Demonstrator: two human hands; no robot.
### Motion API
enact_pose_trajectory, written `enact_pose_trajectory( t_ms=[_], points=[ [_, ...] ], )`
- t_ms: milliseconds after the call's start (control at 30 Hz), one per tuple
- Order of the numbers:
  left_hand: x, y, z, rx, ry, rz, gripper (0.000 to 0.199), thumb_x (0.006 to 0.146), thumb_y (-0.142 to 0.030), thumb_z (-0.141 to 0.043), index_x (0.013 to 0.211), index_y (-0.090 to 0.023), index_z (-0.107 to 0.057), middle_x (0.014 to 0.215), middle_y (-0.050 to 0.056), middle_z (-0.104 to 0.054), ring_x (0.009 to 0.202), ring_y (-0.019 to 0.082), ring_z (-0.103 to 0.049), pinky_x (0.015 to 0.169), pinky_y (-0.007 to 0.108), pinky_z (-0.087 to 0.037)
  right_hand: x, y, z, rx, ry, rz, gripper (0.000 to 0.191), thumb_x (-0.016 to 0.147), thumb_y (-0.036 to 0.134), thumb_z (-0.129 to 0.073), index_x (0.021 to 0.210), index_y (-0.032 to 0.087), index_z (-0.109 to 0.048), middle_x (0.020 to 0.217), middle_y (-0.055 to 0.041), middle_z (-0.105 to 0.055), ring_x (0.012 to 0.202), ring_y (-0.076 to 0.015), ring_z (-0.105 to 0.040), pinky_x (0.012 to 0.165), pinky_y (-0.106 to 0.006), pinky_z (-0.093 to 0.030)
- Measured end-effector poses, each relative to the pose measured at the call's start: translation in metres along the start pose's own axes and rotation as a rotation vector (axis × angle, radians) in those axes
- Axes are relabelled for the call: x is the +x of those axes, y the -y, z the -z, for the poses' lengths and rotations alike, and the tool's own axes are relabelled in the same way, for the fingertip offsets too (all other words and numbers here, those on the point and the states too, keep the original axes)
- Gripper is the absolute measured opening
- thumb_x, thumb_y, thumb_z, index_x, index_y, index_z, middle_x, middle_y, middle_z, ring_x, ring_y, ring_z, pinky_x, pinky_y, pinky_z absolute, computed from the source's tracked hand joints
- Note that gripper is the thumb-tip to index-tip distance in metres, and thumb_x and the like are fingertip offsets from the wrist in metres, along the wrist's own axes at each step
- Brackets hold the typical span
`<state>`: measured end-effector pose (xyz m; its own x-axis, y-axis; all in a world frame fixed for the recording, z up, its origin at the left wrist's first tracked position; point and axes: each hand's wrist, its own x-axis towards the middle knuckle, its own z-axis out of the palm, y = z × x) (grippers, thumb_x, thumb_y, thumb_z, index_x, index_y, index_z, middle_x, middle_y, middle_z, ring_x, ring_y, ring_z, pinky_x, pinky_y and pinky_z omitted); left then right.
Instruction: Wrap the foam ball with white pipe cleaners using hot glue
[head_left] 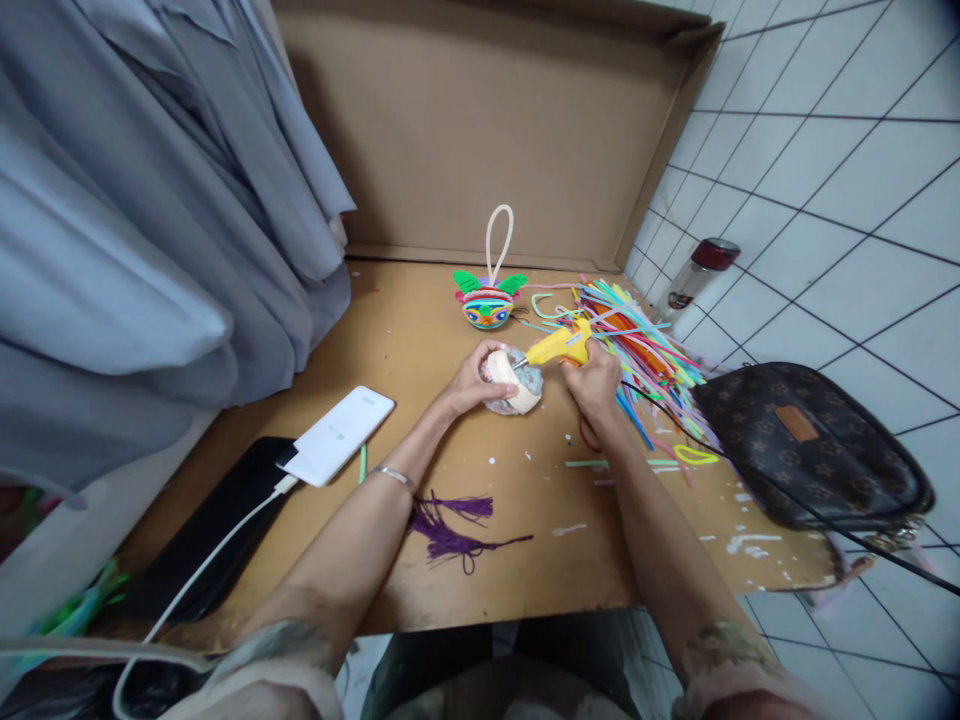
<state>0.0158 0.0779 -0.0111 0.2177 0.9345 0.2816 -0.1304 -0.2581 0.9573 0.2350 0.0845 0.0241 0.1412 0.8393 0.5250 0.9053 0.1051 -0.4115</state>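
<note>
My left hand [480, 377] grips a small round bundle [531, 388], greyish and wrapped with a cream-coloured band, just above the table. In my right hand [595, 382] is a yellow hot glue gun [561, 343], fingers closed round its handle. The gun's metal nozzle points left and meets the bundle's top, near the band; whether glue is coming out cannot be seen. Behind the bundle stands a colourful lion-head ornament [487, 305] with green ears and a white loop on top. Purple tassels [454, 525] lie by my left forearm.
Many coloured pipe cleaners [637, 335] are heaped at the right, before a clear bottle with a red lid [705, 268]. A brown patterned bag [814, 440] sits at the right edge, a black cord crossing it. A white power bank [337, 436] with a cable lies left. Cardboard [487, 130] stands behind.
</note>
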Motion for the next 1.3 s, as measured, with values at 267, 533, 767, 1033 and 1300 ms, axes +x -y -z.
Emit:
enact_pose_trajectory(
  t_ms=[267,533,767,1033,1300],
  points=[
    [-0.001,-0.002,0.000,0.024,-0.001,0.002,0.083,0.043,-0.045,-0.096,0.111,-0.018,-0.057,0.111,0.006,-0.068,0.099,0.022,-0.064,0.087,0.030,-0.050,-0.005,0.005,-0.002,-0.007,0.004,-0.045,0.025,0.075,0.033,-0.060,0.093,0.018,-0.067,0.074,-0.0071,-0.068,0.068,-0.0235,-0.057,0.062,-0.030,-0.034],
    [0.000,-0.001,0.000,0.027,-0.013,-0.018,0.081,0.043,-0.044,-0.096,0.110,-0.019,-0.058,0.109,0.005,-0.068,0.100,0.022,-0.064,0.088,0.030,-0.050,-0.004,0.008,-0.003,-0.003,0.060,-0.095,0.035,0.079,0.038,-0.061,0.104,0.016,-0.069,0.091,-0.0132,-0.075,0.083,-0.0294,-0.066,0.073,-0.035,-0.046],
    [-0.001,-0.006,0.001,-0.007,-0.033,0.007,0.078,0.045,-0.047,-0.095,0.106,-0.019,-0.056,0.098,0.002,-0.067,0.096,0.021,-0.063,0.085,0.030,-0.050,-0.002,-0.003,-0.006,-0.006,0.113,-0.277,0.060,0.080,0.053,-0.066,0.120,0.009,-0.065,0.109,-0.0200,-0.074,0.100,-0.0341,-0.069,0.082,-0.038,-0.049],
    [-0.001,-0.006,0.001,0.000,-0.049,0.019,0.076,0.044,-0.042,-0.095,0.105,-0.020,-0.056,0.099,0.002,-0.066,0.095,0.020,-0.063,0.084,0.029,-0.049,-0.009,-0.003,-0.008,-0.251,0.237,-0.250,0.051,0.088,0.043,-0.062,0.123,0.006,-0.062,0.119,-0.0223,-0.069,0.111,-0.0342,-0.065,0.091,-0.039,-0.047],
    [-0.001,-0.005,0.000,0.029,-0.049,0.007,0.076,0.044,-0.042,-0.093,0.107,-0.019,-0.057,0.105,0.003,-0.067,0.094,0.019,-0.062,0.083,0.029,-0.049,-0.011,0.005,-0.002,-0.281,0.131,-0.023,0.043,0.087,0.037,-0.061,0.116,0.006,-0.063,0.119,-0.0262,-0.065,0.114,-0.0385,-0.057,0.098,-0.051,-0.042]
  ],
)
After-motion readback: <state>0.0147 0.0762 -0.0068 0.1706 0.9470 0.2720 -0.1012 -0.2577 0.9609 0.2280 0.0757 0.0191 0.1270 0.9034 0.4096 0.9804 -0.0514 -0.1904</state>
